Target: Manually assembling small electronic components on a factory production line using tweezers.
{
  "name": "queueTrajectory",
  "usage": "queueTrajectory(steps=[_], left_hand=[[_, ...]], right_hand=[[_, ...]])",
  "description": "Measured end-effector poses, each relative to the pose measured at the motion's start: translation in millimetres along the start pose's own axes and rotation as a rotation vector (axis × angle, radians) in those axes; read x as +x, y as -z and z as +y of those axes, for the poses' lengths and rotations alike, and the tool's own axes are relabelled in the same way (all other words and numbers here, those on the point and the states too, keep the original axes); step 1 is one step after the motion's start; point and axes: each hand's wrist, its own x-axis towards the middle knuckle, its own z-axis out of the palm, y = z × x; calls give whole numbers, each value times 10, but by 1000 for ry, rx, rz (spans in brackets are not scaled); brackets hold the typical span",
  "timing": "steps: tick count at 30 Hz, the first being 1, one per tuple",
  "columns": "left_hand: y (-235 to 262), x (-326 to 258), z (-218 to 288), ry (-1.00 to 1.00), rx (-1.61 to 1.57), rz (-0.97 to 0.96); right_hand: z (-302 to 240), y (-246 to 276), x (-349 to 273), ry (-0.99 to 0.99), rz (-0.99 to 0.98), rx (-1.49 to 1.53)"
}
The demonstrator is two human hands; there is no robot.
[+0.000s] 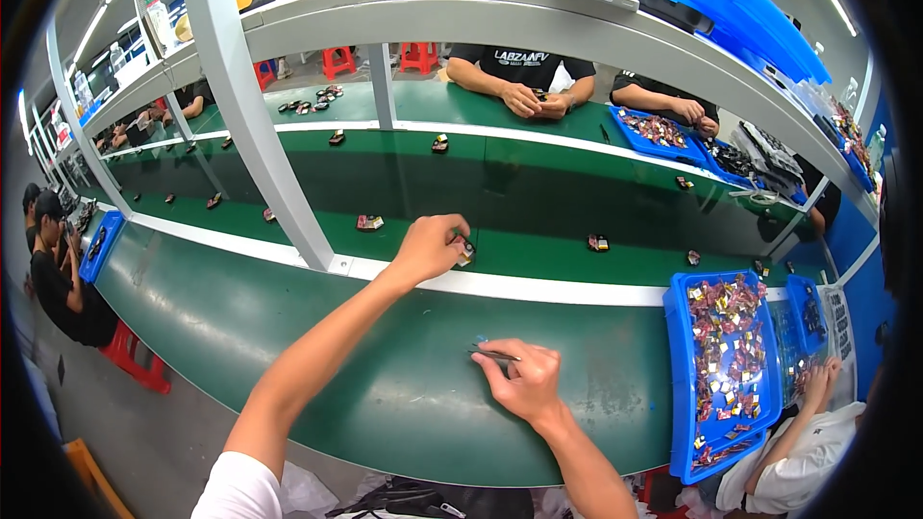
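My left hand (431, 248) reaches over the white rail to the near edge of the green belt. Its fingers are closed on a small black part with red and yellow pieces (467, 252), mostly covered by the fingertips. Over the green tabletop (365, 375), my right hand (527, 383) grips slim dark tweezers (494, 356), whose tips point left. A tiny blue bit (483, 338) shows near the tips; I cannot tell whether they touch it. Similar small parts lie spread along the belt, one (369, 222) left of my left hand and another (598, 243) to its right.
A blue tray (680, 375) of small red and yellow pieces stands at my right. A metal post (252, 106) rises left of my arm, and a shelf (461, 2) crosses above the belt. Co-workers sit opposite and on both sides; one's hand (822, 380) is beyond the tray.
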Motion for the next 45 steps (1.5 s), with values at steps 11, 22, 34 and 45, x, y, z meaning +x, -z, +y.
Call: queueTrajectory(steps=[11,22,34,45], left_hand=[[101,-1069,-45,438,-942,-226],[-49,-1262,77,422,-919,-210],[-224,-1345,209,325,-891,-126],[-303,-1381,334,247,-877,-71]], right_hand=[[-37,-55,-6,-467,82,455],[-45,-8,14,-688,83,671],[-72,-47,-29,-543,32,428],[35,-63,-68,-453,69,268]])
